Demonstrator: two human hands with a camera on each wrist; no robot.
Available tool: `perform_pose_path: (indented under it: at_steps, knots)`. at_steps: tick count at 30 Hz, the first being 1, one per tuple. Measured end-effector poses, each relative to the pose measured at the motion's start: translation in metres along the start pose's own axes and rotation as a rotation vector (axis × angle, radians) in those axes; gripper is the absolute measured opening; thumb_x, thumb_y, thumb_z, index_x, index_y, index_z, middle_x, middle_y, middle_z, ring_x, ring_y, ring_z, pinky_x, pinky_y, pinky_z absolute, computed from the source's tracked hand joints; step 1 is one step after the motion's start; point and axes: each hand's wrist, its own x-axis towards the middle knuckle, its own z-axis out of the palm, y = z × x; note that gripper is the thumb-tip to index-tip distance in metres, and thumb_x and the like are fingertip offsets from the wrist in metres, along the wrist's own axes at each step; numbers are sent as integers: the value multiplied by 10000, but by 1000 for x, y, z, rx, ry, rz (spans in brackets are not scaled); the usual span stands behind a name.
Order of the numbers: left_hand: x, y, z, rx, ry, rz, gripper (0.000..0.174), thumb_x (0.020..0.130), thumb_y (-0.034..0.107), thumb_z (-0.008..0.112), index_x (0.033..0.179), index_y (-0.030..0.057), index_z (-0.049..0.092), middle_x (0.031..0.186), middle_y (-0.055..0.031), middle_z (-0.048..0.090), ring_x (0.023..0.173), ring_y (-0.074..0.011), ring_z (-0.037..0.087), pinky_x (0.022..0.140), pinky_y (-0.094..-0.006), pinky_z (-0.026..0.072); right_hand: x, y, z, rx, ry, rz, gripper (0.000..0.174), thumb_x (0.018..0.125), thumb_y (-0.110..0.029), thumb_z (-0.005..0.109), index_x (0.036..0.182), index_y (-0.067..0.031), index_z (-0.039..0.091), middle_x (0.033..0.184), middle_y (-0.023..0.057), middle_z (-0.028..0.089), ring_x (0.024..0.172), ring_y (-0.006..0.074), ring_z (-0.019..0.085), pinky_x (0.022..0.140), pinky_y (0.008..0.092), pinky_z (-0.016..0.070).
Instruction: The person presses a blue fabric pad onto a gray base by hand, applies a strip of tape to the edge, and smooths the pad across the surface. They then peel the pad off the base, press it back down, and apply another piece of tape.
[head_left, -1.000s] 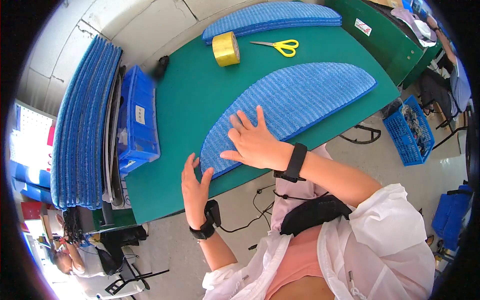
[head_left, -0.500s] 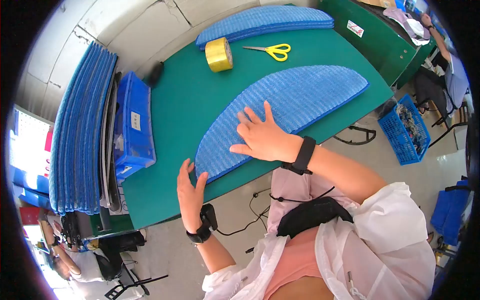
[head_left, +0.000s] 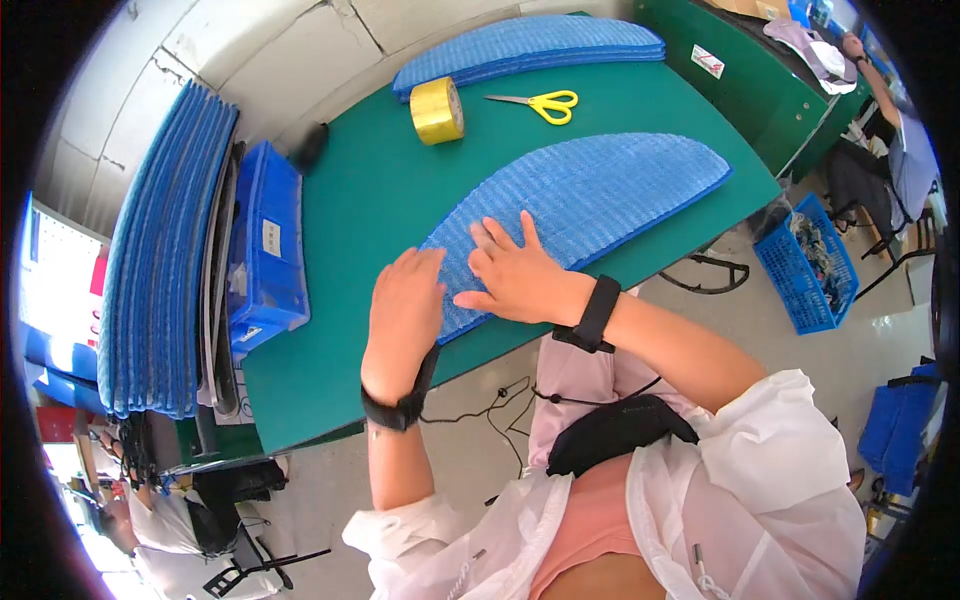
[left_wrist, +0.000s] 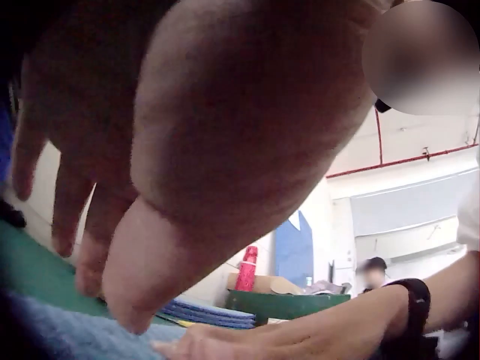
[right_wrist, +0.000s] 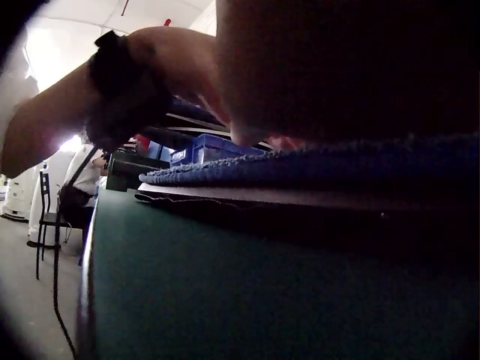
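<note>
A half-round blue pad [head_left: 590,190] with pale stripes lies on the green table [head_left: 350,220], its straight edge toward the person. Spread fingers of my right hand [head_left: 520,280] rest on the pad left of its middle. My left hand [head_left: 405,310] is over the pad's left end and covers that tip in the head view. Its fingers [left_wrist: 71,217] point down toward the fuzzy surface in the left wrist view, and nothing is held. From the right wrist, the pad's edge [right_wrist: 247,172] shows a pale and a dark layer beneath the blue.
Yellow tape [head_left: 437,110] and yellow-handled scissors [head_left: 550,105] lie behind the pad. More blue pads [head_left: 530,50] are stacked by the wall. At left stand a blue bin [head_left: 270,250] and a row of upright pads [head_left: 165,250]. A blue basket [head_left: 810,265] sits on the floor at right.
My left hand has moved up and to the right, from beside the pad's left tip to over it. The right hand stays spread on the pad.
</note>
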Motion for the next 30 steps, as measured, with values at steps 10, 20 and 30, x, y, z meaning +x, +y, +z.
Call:
perform_pose_path:
  at_steps: [10,20,30]
  knots:
    - [40,7,25,5,-133,-133,238,725,112,646,950,35,655,804,-200,633,773,-369,616,688,-435,493,-1,16,-8,80,-24,-23,661,885,-548,386,1190,33,469,1350,270,353,1305,417,260,979,699,99]
    - [51,16,12,65,-223,-84,191,763,130,616,920,26,645,807,-206,625,771,-376,606,682,-446,486,-7,24,-25,-122,-95,-38,647,896,-536,377,1130,52,511,1336,239,388,1300,388,288,990,684,118]
    - [68,20,35,-21,-195,-15,149,737,36,545,791,33,684,774,-183,627,745,-348,618,669,-421,499,-15,44,-22,62,7,-103,621,888,-521,407,1199,12,477,1309,233,427,1299,384,297,991,686,110]
